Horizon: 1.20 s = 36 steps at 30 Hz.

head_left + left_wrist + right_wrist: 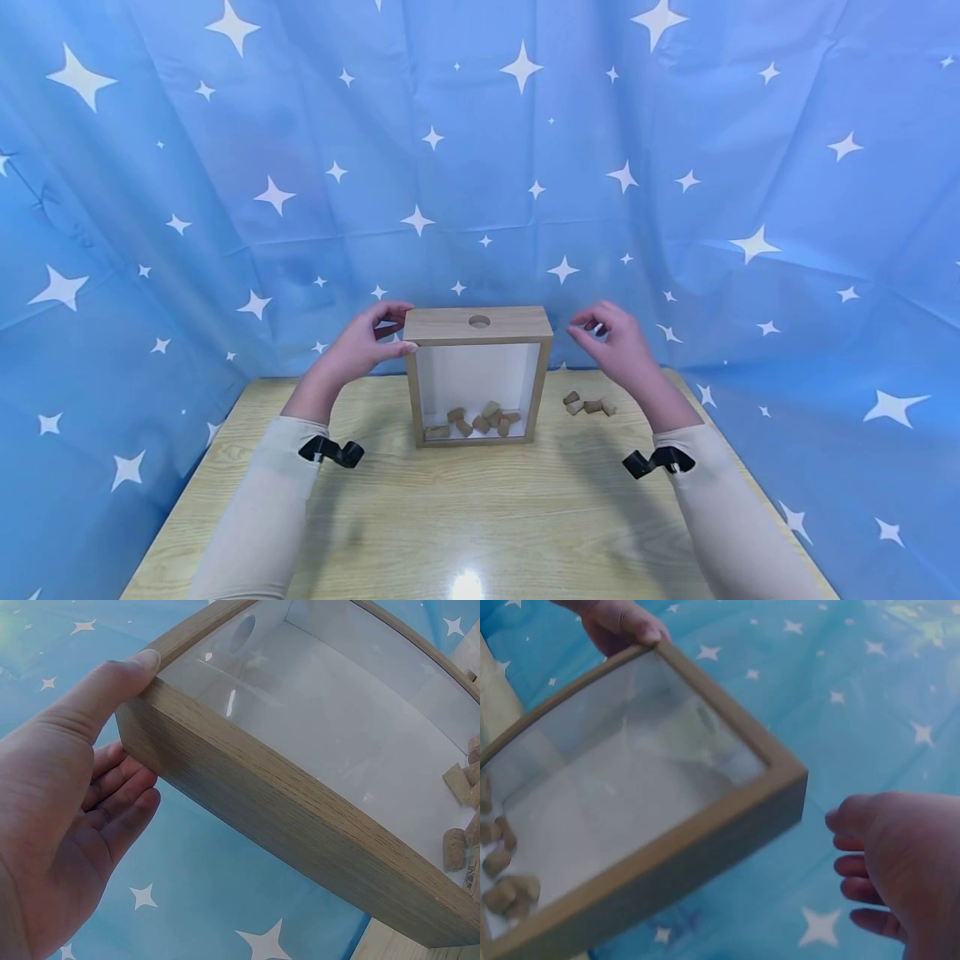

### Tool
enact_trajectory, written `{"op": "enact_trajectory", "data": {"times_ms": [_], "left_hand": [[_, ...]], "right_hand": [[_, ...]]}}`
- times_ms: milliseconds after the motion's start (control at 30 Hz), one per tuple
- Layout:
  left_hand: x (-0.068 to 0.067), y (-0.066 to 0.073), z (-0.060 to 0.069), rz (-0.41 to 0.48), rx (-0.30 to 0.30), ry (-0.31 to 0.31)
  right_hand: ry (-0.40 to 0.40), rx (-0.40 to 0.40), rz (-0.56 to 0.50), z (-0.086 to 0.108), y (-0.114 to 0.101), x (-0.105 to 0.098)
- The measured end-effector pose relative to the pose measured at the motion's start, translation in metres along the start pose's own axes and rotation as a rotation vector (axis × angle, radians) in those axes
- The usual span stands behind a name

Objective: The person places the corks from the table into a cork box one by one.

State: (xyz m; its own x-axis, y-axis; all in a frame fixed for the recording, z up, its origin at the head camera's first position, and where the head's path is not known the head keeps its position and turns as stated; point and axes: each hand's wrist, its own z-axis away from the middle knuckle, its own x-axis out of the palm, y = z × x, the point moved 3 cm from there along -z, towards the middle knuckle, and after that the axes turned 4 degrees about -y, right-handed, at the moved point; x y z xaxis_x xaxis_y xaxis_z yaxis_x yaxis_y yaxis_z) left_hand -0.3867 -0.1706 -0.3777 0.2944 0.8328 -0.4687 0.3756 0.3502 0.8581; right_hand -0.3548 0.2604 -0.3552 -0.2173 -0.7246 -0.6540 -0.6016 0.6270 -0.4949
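A wooden-framed shadow box [478, 327] with a clear front and a round hole in its top stands upright on the table. Several corks [481, 424] lie along the bottom inside it. My left hand [365, 340] holds the box's upper left corner, thumb on the front edge and fingers behind, as the left wrist view shows. Just off the upper right corner, my right hand [613, 340] hovers with loosely bent fingers, apart from the box. The right wrist view shows nothing in that hand [900, 862], though its palm side is partly hidden.
Several loose corks [592, 406] lie on the table to the right of the box, below my right forearm. The light wood table [450, 517] reaches back to a blue curtain [480, 150] with white stars close behind the box.
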Motion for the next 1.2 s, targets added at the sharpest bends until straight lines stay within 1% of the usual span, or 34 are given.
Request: {"op": "enact_trajectory", "data": {"times_ms": [200,333,733,800,967,1067,1200], "left_hand": [[0.0,0.001,0.001,0.001,0.003,-0.002],[0.0,0.001,0.001,0.006,0.003,-0.007],[-0.001,0.0,0.001,0.013,0.01,-0.006],[-0.001,0.0,0.001,0.013,0.012,-0.006],[-0.001,0.0,0.001,0.015,0.008,-0.005],[-0.001,0.0,0.0,0.013,0.006,-0.004],[-0.001,0.0,0.001,0.021,0.004,-0.007]], "right_hand": [[-0.072,0.107,0.036,0.02,0.025,0.0],[-0.095,0.148,0.043,0.031,0.04,0.001],[-0.147,0.217,0.078,0.067,0.09,0.009],[-0.155,0.237,0.081,0.072,0.099,0.011],[-0.187,0.295,0.088,0.082,0.12,0.018],[-0.212,0.316,0.094,0.087,0.13,0.023],[-0.231,0.313,0.099,0.093,0.141,0.032]]}}
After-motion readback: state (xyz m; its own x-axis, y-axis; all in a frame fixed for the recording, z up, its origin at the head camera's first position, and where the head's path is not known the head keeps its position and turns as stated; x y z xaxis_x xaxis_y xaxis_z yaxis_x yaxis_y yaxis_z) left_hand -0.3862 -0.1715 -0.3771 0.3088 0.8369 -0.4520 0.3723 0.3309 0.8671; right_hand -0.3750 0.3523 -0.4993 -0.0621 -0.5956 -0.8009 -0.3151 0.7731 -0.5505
